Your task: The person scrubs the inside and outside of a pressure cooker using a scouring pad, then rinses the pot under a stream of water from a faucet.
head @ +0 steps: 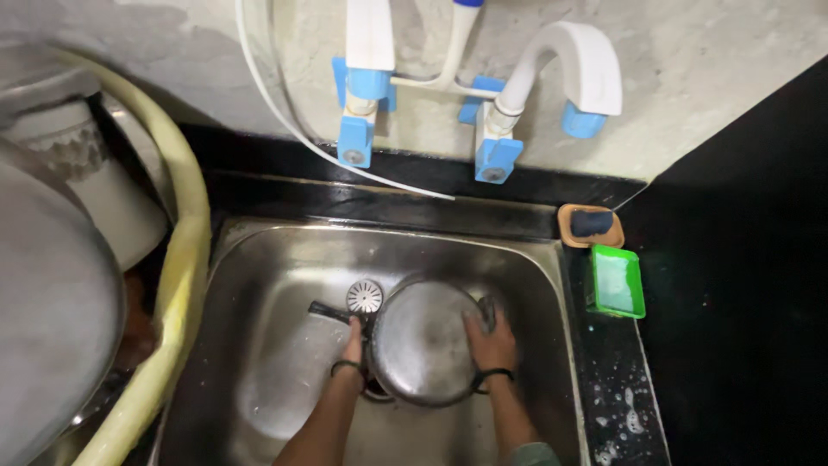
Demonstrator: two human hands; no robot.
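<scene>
Currently your left hand clamps the upturned steel pan at its handle side in the sink while your right hand presses a scrubber flat against its base, mid-scrub; work toward the unscrubbed rim.

This is a home kitchen, at the washing-up corner. A stainless steel sink sits in a black stone counter below a rough plastered wall carrying 2 white taps with blue fittings. A green soap dish and a scrub pad holder stand beside the basin.
</scene>
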